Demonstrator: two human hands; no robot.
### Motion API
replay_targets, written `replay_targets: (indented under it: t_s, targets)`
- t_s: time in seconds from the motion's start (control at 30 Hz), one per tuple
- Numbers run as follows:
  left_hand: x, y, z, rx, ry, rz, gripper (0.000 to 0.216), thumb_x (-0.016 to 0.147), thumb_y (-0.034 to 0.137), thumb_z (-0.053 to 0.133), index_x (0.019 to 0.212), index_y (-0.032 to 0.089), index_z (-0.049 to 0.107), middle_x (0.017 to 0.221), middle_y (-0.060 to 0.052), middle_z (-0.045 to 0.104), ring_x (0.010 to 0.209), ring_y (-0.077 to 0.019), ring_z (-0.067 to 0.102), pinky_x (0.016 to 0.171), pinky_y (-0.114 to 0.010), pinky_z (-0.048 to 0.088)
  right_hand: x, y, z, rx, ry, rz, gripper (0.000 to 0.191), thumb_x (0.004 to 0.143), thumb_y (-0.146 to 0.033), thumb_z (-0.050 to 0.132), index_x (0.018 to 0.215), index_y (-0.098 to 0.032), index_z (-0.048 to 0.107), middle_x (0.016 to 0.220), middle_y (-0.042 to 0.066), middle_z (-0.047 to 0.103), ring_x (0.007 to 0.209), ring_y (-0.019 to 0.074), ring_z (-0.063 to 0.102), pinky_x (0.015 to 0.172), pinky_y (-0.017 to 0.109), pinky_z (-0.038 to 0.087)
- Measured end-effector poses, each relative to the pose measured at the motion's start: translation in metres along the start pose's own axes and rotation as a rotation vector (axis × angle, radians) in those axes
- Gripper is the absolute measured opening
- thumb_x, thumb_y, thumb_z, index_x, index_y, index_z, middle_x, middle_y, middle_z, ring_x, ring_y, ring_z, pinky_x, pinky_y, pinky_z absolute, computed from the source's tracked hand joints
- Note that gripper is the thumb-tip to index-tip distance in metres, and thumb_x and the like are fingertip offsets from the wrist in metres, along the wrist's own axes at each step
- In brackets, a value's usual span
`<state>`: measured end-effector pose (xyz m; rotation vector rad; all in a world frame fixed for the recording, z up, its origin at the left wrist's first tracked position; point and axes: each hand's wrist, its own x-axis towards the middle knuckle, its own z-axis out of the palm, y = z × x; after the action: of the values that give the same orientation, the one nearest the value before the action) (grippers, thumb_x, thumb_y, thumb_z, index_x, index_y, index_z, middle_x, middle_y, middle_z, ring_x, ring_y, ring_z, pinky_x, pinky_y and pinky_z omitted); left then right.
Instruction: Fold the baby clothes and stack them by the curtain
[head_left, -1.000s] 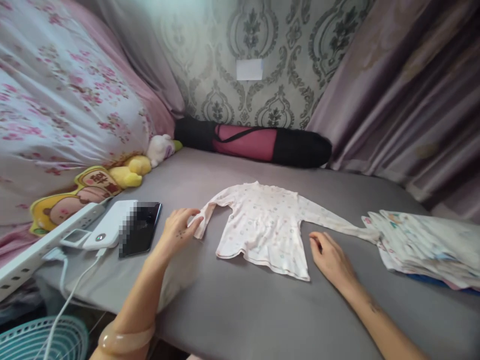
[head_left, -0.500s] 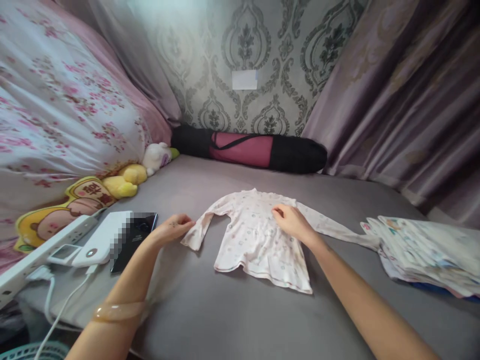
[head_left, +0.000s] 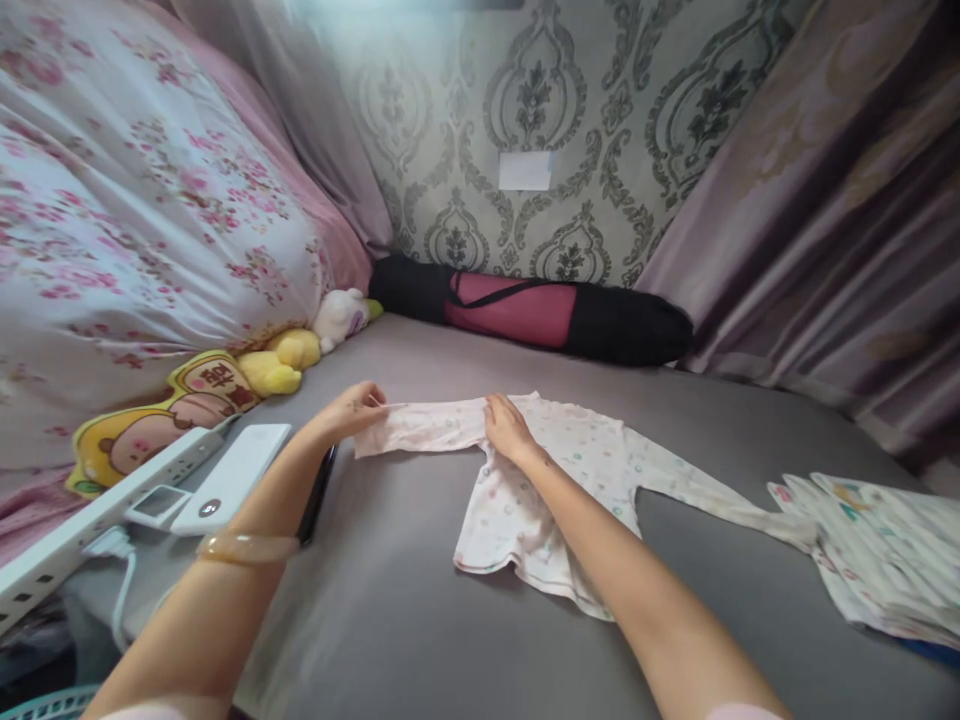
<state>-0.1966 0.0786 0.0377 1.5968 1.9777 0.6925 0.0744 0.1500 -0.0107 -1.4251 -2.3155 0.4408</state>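
A small white long-sleeved shirt (head_left: 577,445) with a scattered pastel print lies spread on the grey bed sheet. My left hand (head_left: 355,410) pinches the cuff end of its left-side sleeve, which is stretched out straight to the side. At the shoulder on that same side, my right hand (head_left: 510,428) has its fingers closed on the fabric; the fingertips are partly hidden. My right forearm crosses over the lower body of the shirt. The other sleeve slants away to the right, its cuff touching a stack of folded clothes (head_left: 892,560).
Left of my left arm are a white power bank (head_left: 240,470), a dark phone (head_left: 319,495) and a long power strip (head_left: 105,525) with a plug. Plush toys (head_left: 289,360) line the left side. A black and maroon roll bag (head_left: 525,310) lies along the patterned wall.
My left hand has drawn the sleeve up and out from a drooping angle to level. My right hand has moved left from the chest to the shoulder. The view has shifted slightly.
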Motion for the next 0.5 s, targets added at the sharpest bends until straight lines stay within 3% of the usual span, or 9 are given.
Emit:
replay_targets:
  t_s: [0.1, 0.23, 0.37, 0.5]
  targets:
    - [0.017, -0.011, -0.003, 0.166, 0.028, 0.053, 0.018, 0.069, 0.034, 0.050, 0.079, 0.021, 0.057, 0.074, -0.002, 0.062, 0.072, -0.0194, 0.057, 0.063, -0.027, 0.042, -0.004, -0.004, 0.009, -0.059, -0.062, 0.035, 0.048, 0.100, -0.029, 0.029, 0.138, -0.006, 0.047, 0.148, 0.018, 0.041, 0.140, 0.0250, 0.031, 0.114, 0.038, 0.021]
    - [0.032, -0.028, 0.011, 0.390, 0.012, 0.088, 0.022, 0.078, 0.027, 0.041, 0.089, 0.021, 0.059, 0.078, -0.004, 0.063, 0.077, -0.0208, 0.059, 0.071, -0.028, 0.042, -0.008, -0.008, 0.018, -0.102, -0.114, 0.077, 0.062, 0.101, -0.044, 0.023, 0.149, -0.006, 0.030, 0.158, 0.017, 0.021, 0.147, 0.0279, 0.011, 0.117, 0.044, 0.007]
    - [0.036, -0.039, 0.024, 0.589, -0.024, 0.091, 0.029, 0.086, 0.025, 0.037, 0.106, 0.019, 0.057, 0.090, -0.009, 0.064, 0.086, -0.0236, 0.060, 0.075, -0.030, 0.044, -0.012, -0.011, 0.019, -0.128, -0.126, 0.086, 0.063, 0.099, -0.051, 0.023, 0.151, -0.015, 0.031, 0.160, 0.013, 0.019, 0.147, 0.0299, 0.010, 0.117, 0.046, 0.004]
    - [0.031, -0.024, 0.030, 0.723, -0.047, -0.032, 0.037, 0.088, 0.018, 0.036, 0.120, 0.014, 0.054, 0.109, -0.019, 0.060, 0.088, -0.0277, 0.063, 0.075, -0.036, 0.045, -0.012, -0.014, 0.020, -0.111, -0.109, 0.091, 0.063, 0.098, -0.051, 0.028, 0.150, -0.017, 0.033, 0.160, 0.013, 0.019, 0.147, 0.0306, 0.008, 0.117, 0.047, 0.002]
